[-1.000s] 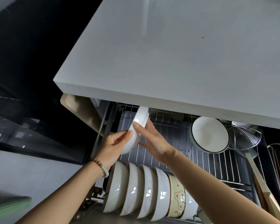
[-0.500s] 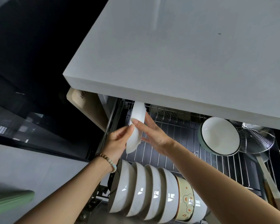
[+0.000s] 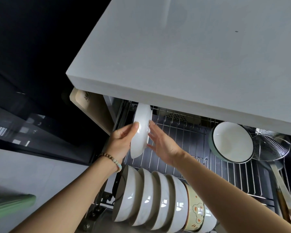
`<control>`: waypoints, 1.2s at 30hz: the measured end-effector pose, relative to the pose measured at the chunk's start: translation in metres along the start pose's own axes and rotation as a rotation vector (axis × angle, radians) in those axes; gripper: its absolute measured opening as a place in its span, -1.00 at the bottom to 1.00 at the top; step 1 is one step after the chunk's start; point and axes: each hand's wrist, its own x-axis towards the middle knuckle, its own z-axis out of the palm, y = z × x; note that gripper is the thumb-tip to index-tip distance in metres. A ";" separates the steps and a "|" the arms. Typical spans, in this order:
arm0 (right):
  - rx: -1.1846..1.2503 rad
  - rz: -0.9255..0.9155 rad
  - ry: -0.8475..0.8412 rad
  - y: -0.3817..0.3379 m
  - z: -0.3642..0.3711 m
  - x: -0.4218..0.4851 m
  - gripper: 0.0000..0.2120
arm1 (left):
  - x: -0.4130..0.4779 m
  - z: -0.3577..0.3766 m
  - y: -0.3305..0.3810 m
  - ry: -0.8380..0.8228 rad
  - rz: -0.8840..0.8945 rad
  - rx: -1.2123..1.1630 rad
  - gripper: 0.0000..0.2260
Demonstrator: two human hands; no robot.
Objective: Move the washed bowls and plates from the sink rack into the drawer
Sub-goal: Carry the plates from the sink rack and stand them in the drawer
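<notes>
Bowls (image 3: 151,199) stand on edge in a row at the near rim of the drawer (image 3: 183,143), with one patterned bowl (image 3: 196,214) at the row's right end. That much of the job looks done.

Just beyond the bowls, both forearms reach in over them. The left hand (image 3: 121,142), with a bead bracelet (image 3: 111,160) at its wrist, grips the white plate (image 3: 141,132). Its thumb is pressed on the plate's face, and the fingers behind cannot be seen. The right hand (image 3: 163,145) is spread flat, its fingers straight, and only the fingertips touch the plate's right rim to steady it.

A second ago the plate leaned over, cupped between both hands. It now stands nearly upright and sits farther beyond the bowls, its top edge tucked under the counter (image 3: 191,56). The right palm has come away from it. I judge that the plate is being seated in the wire slots and that release is close. Whether its lower edge rests on the wires yet cannot be told.

Farther back and to the right of the bowls, a green-rimmed bowl (image 3: 232,142) leans against a wire skimmer (image 3: 269,145). To the left of the plate, a cutting board (image 3: 92,111) stands outside the drawer.
</notes>
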 end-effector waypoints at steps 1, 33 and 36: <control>-0.001 0.012 0.003 0.005 0.001 -0.001 -0.40 | 0.001 0.000 0.002 0.010 0.001 -0.016 -0.76; 0.061 -0.068 -0.025 0.010 0.000 0.014 -0.17 | 0.001 0.012 0.000 -0.127 0.055 0.121 -0.73; 0.067 -0.083 -0.031 0.013 -0.001 0.010 -0.26 | -0.003 0.012 -0.005 -0.127 0.063 0.133 -0.70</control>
